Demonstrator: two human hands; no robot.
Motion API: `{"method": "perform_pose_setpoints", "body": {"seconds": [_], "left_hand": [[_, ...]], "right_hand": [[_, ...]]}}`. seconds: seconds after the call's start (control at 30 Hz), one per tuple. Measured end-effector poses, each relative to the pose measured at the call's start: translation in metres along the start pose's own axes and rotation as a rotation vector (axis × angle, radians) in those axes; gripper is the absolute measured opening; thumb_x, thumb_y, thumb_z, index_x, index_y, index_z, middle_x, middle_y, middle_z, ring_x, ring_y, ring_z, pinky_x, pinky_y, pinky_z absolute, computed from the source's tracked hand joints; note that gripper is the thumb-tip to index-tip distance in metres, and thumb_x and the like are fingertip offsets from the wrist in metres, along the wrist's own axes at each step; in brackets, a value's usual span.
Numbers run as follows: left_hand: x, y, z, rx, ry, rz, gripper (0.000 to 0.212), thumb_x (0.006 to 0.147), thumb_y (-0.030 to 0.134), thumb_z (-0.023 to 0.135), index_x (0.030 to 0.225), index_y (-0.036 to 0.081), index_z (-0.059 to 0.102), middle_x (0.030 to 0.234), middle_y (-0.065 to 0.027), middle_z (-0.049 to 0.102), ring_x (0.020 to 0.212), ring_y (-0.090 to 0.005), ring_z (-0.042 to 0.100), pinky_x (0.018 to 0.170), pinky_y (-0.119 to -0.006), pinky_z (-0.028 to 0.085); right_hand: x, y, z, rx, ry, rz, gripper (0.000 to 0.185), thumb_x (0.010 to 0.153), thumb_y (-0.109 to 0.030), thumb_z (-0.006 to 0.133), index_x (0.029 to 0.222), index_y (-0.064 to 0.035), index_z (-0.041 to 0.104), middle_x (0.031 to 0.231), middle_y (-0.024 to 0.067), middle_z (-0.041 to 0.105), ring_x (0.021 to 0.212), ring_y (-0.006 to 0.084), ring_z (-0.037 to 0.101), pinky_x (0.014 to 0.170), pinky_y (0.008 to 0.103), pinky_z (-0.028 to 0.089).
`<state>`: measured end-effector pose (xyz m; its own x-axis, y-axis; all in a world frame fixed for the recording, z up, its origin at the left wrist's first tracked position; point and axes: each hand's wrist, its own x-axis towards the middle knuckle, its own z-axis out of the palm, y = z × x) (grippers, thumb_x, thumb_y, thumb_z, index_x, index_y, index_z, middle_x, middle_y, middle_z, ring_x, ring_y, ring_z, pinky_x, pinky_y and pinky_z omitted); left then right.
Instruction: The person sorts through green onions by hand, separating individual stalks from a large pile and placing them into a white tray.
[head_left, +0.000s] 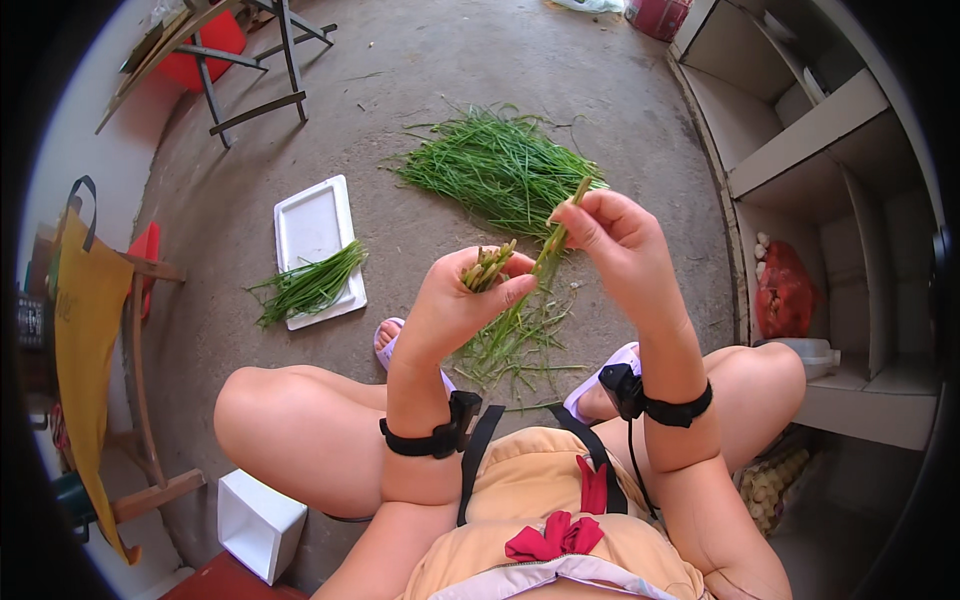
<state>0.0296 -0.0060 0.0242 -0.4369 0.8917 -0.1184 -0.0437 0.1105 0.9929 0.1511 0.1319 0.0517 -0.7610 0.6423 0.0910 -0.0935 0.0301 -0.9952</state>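
Observation:
My left hand (454, 300) is closed around a small bundle of green stems (487, 270), likely chives, with the pale stem ends pointing up past the thumb. Just to the right and higher, my right hand (626, 240) pinches a green stalk (553, 244) between thumb and fingertips. That stalk slants down towards the left thumb. Beyond both hands, a large loose heap of chives (487, 169) lies on the concrete floor. Leafy scraps (517, 341) are scattered below the hands, between my feet. To the left, a neat bunch of chives (319, 281) rests across a white foam lid (311, 217).
At right stand tiled shelves (810, 142) holding a red mesh bag (784, 292) and a plastic container (806, 356). A yellow apron (90, 292) hangs over a wooden frame at left. A white foam box (259, 525) sits by my left knee. Folding table legs (255, 82) stand at upper left.

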Motion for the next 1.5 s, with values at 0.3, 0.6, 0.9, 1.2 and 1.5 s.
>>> {"method": "perform_pose_setpoints", "body": {"seconds": [0.3,0.6,0.9,1.2,1.5], "left_hand": [[0.003,-0.010,-0.011,0.100,-0.157,-0.078,0.014,0.082,0.014,0.066,0.087,0.001,0.063,0.075,0.0015,0.061,0.069,-0.0043,0.051,0.063,-0.021,0.042],[0.007,-0.028,-0.017,0.104,-0.131,-0.063,0.018,0.086,0.015,0.060,0.094,0.000,0.062,0.078,-0.0032,0.063,0.070,-0.0079,0.053,0.065,-0.025,0.044],[0.007,-0.027,-0.019,0.150,-0.111,-0.072,0.018,0.087,0.012,0.057,0.101,0.001,0.061,0.084,-0.0033,0.063,0.072,-0.0084,0.053,0.065,-0.024,0.043],[0.008,-0.035,-0.019,0.198,-0.063,-0.026,0.019,0.078,-0.003,0.050,0.090,0.003,0.063,0.072,-0.0046,0.058,0.067,-0.0111,0.052,0.062,-0.026,0.043],[0.010,-0.047,-0.032,0.258,0.157,0.177,0.017,0.081,-0.004,0.050,0.093,-0.001,0.061,0.078,-0.0057,0.060,0.072,-0.0114,0.055,0.066,-0.025,0.046]], "right_hand": [[0.007,-0.016,-0.033,0.146,0.305,-0.022,0.019,0.094,-0.023,0.049,0.091,-0.0046,0.053,0.063,-0.0015,0.043,0.048,0.0033,0.036,0.039,0.0177,0.029],[0.014,-0.025,-0.070,0.135,0.572,-0.218,0.022,0.094,-0.026,0.049,0.088,-0.0051,0.052,0.057,-0.0021,0.039,0.044,0.0026,0.030,0.037,0.0175,0.022],[0.012,-0.028,-0.068,0.133,0.648,-0.299,0.023,0.094,-0.026,0.048,0.088,-0.0044,0.050,0.057,-0.0016,0.039,0.045,0.0031,0.032,0.039,0.0176,0.022],[0.011,-0.031,-0.072,0.154,0.665,-0.309,0.023,0.093,-0.026,0.050,0.089,-0.0037,0.050,0.060,-0.0010,0.041,0.047,0.0038,0.034,0.039,0.0180,0.024],[0.009,-0.030,-0.075,0.173,0.644,-0.391,0.023,0.093,-0.027,0.051,0.088,-0.0042,0.052,0.060,-0.0014,0.042,0.047,0.0034,0.034,0.040,0.0178,0.024]]}}
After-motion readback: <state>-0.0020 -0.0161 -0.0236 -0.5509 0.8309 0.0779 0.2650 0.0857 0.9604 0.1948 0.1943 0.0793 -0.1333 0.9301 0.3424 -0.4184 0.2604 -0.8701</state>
